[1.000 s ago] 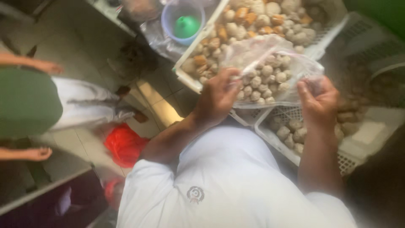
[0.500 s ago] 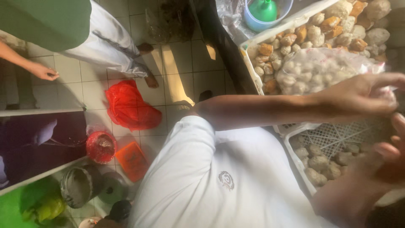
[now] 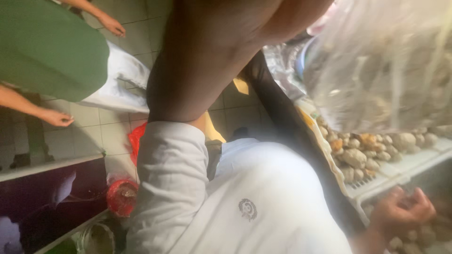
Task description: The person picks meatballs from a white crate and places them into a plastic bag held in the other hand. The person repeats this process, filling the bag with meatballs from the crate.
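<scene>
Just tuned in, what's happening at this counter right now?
A person in a white shirt has a clear plastic bag full of small round brownish pieces lifted up close to the camera; the left arm is raised toward it, though the hand itself is out of view. The right hand is low, over a white crate of the same lumpy pieces. Whether it grips anything is unclear. Another person in a green top stands on the tiled floor nearby, and a red container sits lower left.
</scene>
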